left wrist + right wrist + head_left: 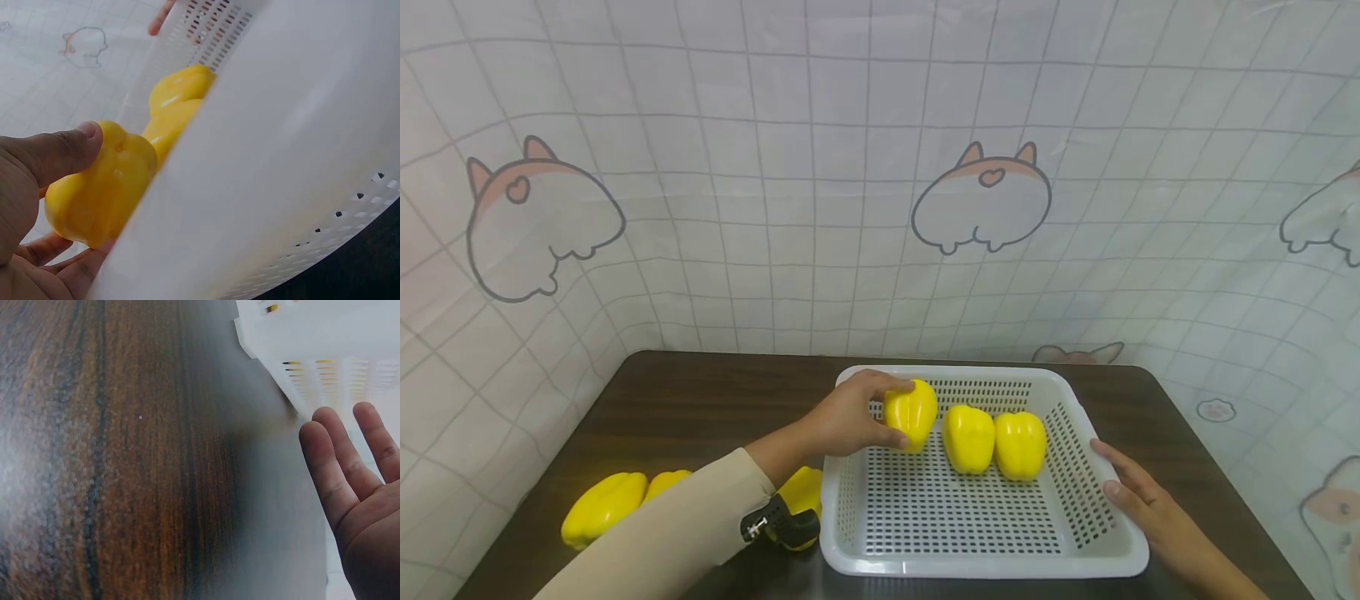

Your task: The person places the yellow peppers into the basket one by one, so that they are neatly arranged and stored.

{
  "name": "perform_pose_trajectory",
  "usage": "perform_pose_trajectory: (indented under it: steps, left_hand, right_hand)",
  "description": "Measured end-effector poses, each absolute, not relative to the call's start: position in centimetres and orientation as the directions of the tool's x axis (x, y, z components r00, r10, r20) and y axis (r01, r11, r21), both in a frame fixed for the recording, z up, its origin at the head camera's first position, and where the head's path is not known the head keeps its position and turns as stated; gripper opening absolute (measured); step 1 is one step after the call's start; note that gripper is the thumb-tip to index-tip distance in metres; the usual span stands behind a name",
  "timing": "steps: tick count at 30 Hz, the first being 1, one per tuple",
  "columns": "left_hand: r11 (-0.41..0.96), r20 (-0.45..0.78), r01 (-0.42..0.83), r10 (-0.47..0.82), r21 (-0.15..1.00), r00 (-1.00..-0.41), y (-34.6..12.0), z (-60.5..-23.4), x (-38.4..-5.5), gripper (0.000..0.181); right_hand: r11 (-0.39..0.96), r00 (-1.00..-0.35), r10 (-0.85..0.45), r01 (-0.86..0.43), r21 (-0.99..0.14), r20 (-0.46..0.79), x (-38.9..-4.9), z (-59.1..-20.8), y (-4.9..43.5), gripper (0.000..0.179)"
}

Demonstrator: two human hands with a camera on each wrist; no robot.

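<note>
Table (715, 408), seemingly wooden, fronts gridded backdrop (820, 292); left grip (853, 414) pinches pepper (916, 415), right grip (1150, 510) uncurled.

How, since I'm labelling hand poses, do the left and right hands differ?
The left hand grips a yellow pepper; the right hand holds no pepper.
The left hand's fingers curve; the right hand's are extended.
The left hand reaches over the basket's left side; the right hand is at its right rim.
Both are bare.

place: tabletop booth, room type unclear | cartoon-printed grid backdrop (835, 208) | dark table (730, 400)
</note>
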State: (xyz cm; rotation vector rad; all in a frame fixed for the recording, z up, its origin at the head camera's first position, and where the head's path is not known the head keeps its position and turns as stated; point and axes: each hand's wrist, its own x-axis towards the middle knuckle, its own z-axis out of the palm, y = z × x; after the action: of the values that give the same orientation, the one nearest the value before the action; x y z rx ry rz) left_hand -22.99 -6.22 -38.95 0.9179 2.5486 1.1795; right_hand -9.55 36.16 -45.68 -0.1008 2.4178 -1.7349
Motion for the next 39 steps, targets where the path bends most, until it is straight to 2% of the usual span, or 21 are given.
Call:
perform_pose_trajectory:
  steps: [17,25,39]
  left_hand:
    - [0.537,0.043,0.448,0.605,0.715,-0.795,-5.1,-38.6,-23.4,0.076]
    - [0.523,-0.001,0.360,0.567,0.773,-0.823,-4.5,-37.7,-23.6,0.075]
    - [0.484,-0.090,0.169,0.467,0.859,-0.880,-2.9,-38.6,-23.8,0.076]
  right_hand:
    - [0.351,-0.985,-0.133,0.060,-0.934,-0.113,-9.7,-45.6,36.2,0.059]
    - [0.357,-0.986,-0.135,0.041,-0.933,-0.095,-9.8,-45.7,36.2,0.059]
    - [0.364,-0.983,-0.155,0.031,-0.931,-0.093,-9.7,-45.6,36.2,0.059]
